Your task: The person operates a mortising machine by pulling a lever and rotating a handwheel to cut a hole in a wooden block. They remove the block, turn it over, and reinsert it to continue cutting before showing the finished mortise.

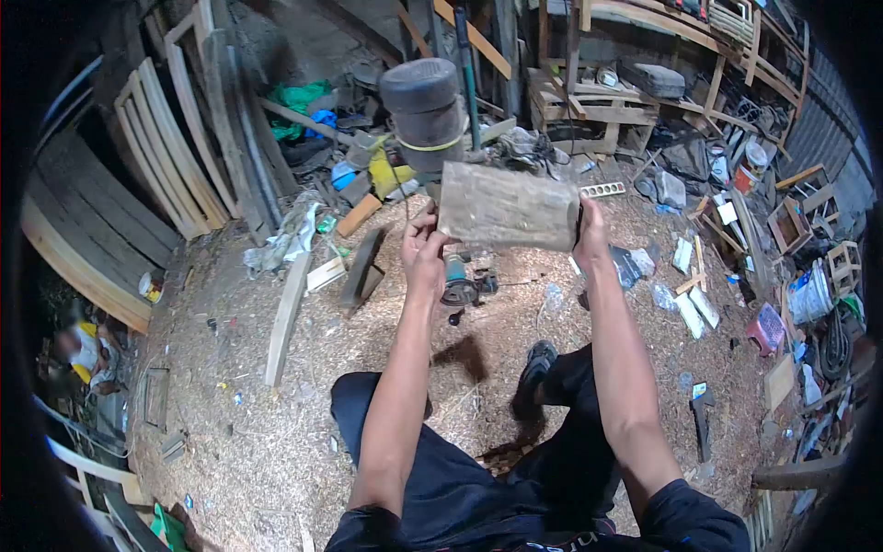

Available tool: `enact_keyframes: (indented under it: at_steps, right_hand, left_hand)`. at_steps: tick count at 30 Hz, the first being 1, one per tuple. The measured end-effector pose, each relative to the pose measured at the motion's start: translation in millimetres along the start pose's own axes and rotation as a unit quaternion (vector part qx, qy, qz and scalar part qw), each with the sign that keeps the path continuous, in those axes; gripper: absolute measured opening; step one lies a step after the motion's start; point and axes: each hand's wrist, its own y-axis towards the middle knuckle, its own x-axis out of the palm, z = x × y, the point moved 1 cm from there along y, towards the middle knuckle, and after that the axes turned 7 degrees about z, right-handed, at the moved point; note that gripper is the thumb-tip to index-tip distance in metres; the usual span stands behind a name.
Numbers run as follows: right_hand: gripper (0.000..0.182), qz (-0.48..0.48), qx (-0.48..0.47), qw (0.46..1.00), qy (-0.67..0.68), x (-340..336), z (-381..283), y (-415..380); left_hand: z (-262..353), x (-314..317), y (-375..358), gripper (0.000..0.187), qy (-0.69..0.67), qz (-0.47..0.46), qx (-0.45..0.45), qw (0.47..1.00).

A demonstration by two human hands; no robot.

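A rough, weathered wooden board [510, 207] is held up in front of me, its broad face toward the camera. My left hand [424, 247] grips its left end, with the fingers curled at the edge. At the opposite end, my right hand [593, 235] is closed on the board's edge, and some of its fingers are hidden behind the wood. Below the board, a teal power tool [457, 276] rests on the shavings-covered floor, partly hidden by the board and my left hand. Dark wood pieces [362, 269] lie left of that tool.
A long pale plank [288, 320] lies on the floor at left. A dark lidded barrel [420, 101] stands behind the board. Planks [161, 152] lean along the left wall. A hatchet-like tool [702, 423] lies at right. Another person [92, 357] sits at far left.
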Motion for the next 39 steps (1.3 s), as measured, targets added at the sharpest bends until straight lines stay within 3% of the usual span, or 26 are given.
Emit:
enact_keyframes:
  at_steps: [1,2,3,5,6,9,12,13,16,17,18,20,23,26,29,30,33,39]
  right_hand:
    - [0.035,-0.004,-0.058,0.997,-0.059,12,2,-8]
    - [0.038,-0.003,-0.114,0.986,-0.118,21,7,-18]
    - [0.041,0.002,-0.167,0.970,-0.177,28,10,-31]
    - [0.048,-0.026,-0.172,0.969,-0.176,38,13,-49]
    - [0.049,-0.037,-0.191,0.963,-0.185,45,16,-56]
    - [0.050,-0.068,-0.262,0.940,-0.206,56,27,-61]
    - [0.050,-0.090,-0.266,0.930,-0.239,74,41,-71]
    - [0.050,-0.095,-0.223,0.948,-0.207,78,42,-71]
    - [0.053,-0.152,-0.100,0.976,-0.117,93,41,-66]
    - [0.055,-0.176,-0.111,0.962,-0.174,97,42,-67]
    - [0.057,-0.200,-0.125,0.945,-0.227,101,43,-67]
    - [0.066,-0.259,-0.163,0.873,-0.380,112,33,-72]
    - [0.067,-0.292,-0.093,0.874,-0.378,112,42,-73]
    - [0.059,-0.203,-0.067,0.896,-0.388,92,61,-69]
    - [0.052,-0.149,-0.109,0.897,-0.402,82,66,-66]
    - [0.051,-0.128,-0.118,0.896,-0.408,80,67,-65]
    - [0.046,-0.051,-0.110,0.914,-0.386,72,69,-69]
    - [0.042,0.062,-0.026,0.943,-0.326,58,68,-73]
  left_hand:
    - [14,-2,-5,0.039,0.028,-0.035,0.012,0.999]
    - [22,-8,-8,0.063,0.034,-0.108,0.033,0.993]
    - [27,-19,-13,0.066,0.067,-0.117,0.024,0.991]
    - [33,-40,-18,0.072,0.127,-0.136,0.004,0.983]
    - [37,-48,-21,0.061,0.122,-0.143,-0.027,0.982]
    - [48,-64,-27,0.059,0.260,-0.109,-0.002,0.959]
    - [47,-77,-37,0.057,0.195,-0.031,0.015,0.980]
    - [44,-82,-36,0.055,0.174,0.005,0.017,0.985]
    - [56,-82,-26,0.064,0.109,0.111,-0.119,0.981]
    - [64,-79,-23,0.065,0.071,0.144,-0.165,0.973]
    - [71,-84,-15,0.064,0.050,0.082,-0.233,0.968]
    - [82,-91,-12,0.061,0.100,0.076,-0.307,0.943]
    - [61,-122,-4,0.057,0.128,0.043,-0.356,0.925]
    - [65,-116,-17,0.061,0.171,0.031,-0.412,0.894]
    - [68,-102,-19,0.069,0.196,0.045,-0.389,0.899]
    - [69,-99,-20,0.080,0.210,0.035,-0.373,0.903]
    - [77,-93,-18,0.090,0.208,-0.031,-0.430,0.878]
    - [38,-99,-21,0.100,0.248,0.029,-0.344,0.905]
